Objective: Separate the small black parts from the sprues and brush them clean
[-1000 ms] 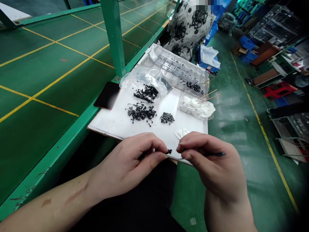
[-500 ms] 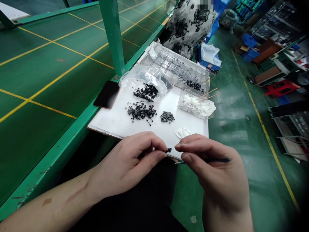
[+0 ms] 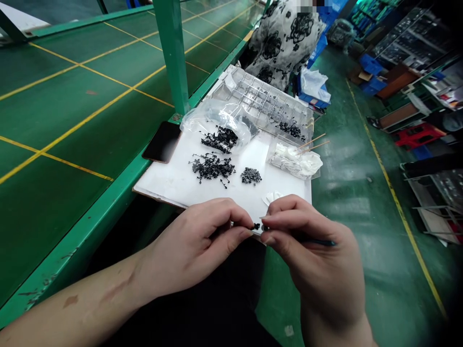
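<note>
My left hand point(image 3: 197, 246) pinches a tiny black part point(image 3: 255, 226) between thumb and forefinger, just off the near edge of a white board point(image 3: 173, 180). My right hand point(image 3: 313, 250) is closed round a thin dark stick tool point(image 3: 318, 242), and its fingertips meet the black part. On the board lie a heap of black sprue pieces point(image 3: 212, 167), a smaller pile of little dark rings point(image 3: 251, 176) and a clear bag point(image 3: 220, 123) spilling more black pieces.
A clear compartment tray point(image 3: 264, 99) stands at the board's far end, a small clear box of white bits point(image 3: 294, 160) with wooden sticks at its right. A dark phone point(image 3: 162, 142) lies on the green bench point(image 3: 72, 120). A green post point(image 3: 173, 53) rises behind. A seated person in a flowered top point(image 3: 284, 41) is beyond.
My right hand drew slightly away from the black part half a second ago and has come back, its fingertips now touching it. My left hand has held still.
</note>
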The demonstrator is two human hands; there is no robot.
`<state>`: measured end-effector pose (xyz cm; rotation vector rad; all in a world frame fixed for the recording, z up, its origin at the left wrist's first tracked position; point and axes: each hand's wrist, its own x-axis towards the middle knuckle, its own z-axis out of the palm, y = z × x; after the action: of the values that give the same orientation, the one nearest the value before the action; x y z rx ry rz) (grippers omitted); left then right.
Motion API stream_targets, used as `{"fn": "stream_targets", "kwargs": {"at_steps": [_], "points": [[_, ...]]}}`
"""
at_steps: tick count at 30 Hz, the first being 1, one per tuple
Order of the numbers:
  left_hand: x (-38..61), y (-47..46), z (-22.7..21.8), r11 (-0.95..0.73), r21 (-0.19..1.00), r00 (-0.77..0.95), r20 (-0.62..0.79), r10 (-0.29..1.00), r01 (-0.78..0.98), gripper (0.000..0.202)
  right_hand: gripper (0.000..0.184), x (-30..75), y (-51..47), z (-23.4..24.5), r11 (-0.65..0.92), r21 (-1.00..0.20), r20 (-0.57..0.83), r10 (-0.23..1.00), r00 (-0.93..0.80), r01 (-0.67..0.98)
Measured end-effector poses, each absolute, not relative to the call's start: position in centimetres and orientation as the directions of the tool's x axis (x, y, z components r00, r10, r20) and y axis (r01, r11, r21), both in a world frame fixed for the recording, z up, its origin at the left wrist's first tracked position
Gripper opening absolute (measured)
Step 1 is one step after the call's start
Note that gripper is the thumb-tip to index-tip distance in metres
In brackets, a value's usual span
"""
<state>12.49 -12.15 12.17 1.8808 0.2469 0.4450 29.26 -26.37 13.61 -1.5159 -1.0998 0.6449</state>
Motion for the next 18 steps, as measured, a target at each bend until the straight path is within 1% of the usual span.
{"fn": "stream_targets", "kwargs": {"at_steps": [8,11,13,16,18], "points": [[12.38,-11.93,12.46,-0.36,0.932,0.909,0.19,0.371,-0.048,0.014,0.019,28.88,-26.27,13.39,0.027,-0.947,0.163,0.899,0.406,0.32],[12.27,-11.95,12.3,-0.372,0.926,0.905,0.212,0.37,-0.065,0.014,0.018,28.8,-26.26,13.37,0.008,-0.945,0.148,0.902,0.405,0.328],[12.19,-11.95,12.15,-0.383,0.92,0.901,0.231,0.368,-0.08,0.014,0.014,28.85,-26.1,13.48,-0.024,-0.951,0.111,0.904,0.412,0.31],[12.1,-11.89,11.83,-0.412,0.903,0.891,0.284,0.353,-0.125,0.015,0.011,29.08,-25.75,13.84,-0.114,-0.961,-0.005,0.919,0.395,0.253],[12.09,-11.8,11.55,-0.439,0.885,0.883,0.324,0.34,-0.155,0.016,0.009,29.26,-25.62,14.07,-0.162,-0.952,-0.058,0.928,0.369,0.258]]}}
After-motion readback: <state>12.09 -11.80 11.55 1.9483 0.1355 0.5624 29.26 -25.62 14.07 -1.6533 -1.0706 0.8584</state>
